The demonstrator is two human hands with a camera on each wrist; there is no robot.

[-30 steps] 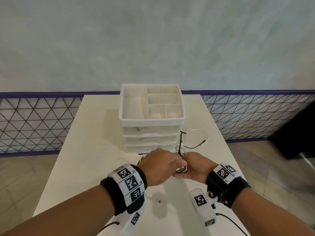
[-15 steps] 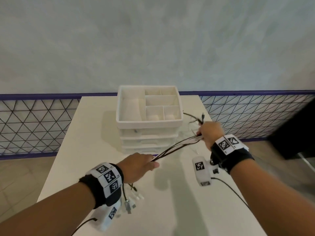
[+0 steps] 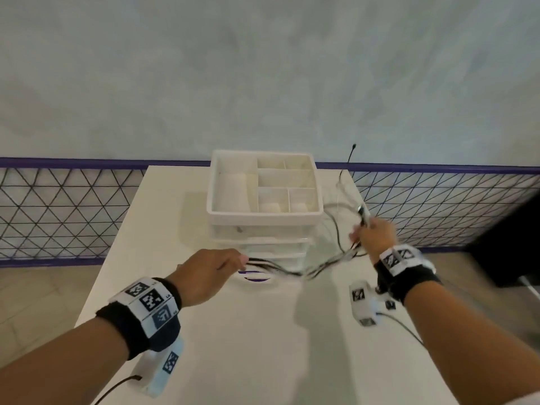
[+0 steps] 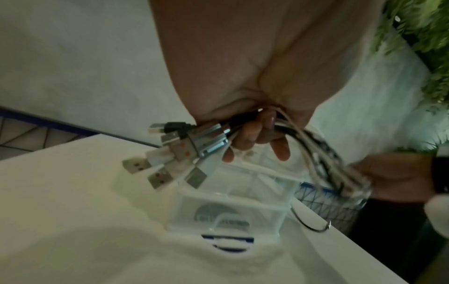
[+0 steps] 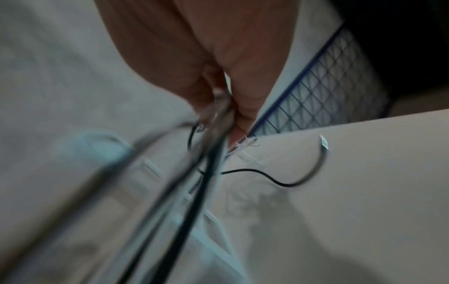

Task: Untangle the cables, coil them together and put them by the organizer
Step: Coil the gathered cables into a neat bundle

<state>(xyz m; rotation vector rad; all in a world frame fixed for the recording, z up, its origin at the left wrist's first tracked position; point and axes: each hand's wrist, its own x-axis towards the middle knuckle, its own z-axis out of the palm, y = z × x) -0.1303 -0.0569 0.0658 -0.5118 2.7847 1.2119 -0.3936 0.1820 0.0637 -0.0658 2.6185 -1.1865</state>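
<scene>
A bundle of black and white cables (image 3: 295, 271) sags between my two hands in front of the white drawer organizer (image 3: 264, 200). My left hand (image 3: 213, 273) grips one end of the bundle, and several USB plugs (image 4: 177, 151) stick out of that fist. My right hand (image 3: 372, 233) grips the cables (image 5: 206, 173) to the right of the organizer, raised above the table. Loose ends trail from it; one black tip (image 3: 353, 146) rises against the wall, and another black end (image 5: 303, 178) curves over the tabletop.
The organizer stands at the middle of a white table (image 3: 163, 229) and has an open top tray above its drawers. A wire mesh fence (image 3: 58, 211) with a purple rail runs behind the table. A dark object (image 3: 508, 247) stands on the floor at the right.
My hands have drawn apart from a joined grip near the table's front. The right hand went up and right beside the organizer, and the bundle now sags where it was taut.
</scene>
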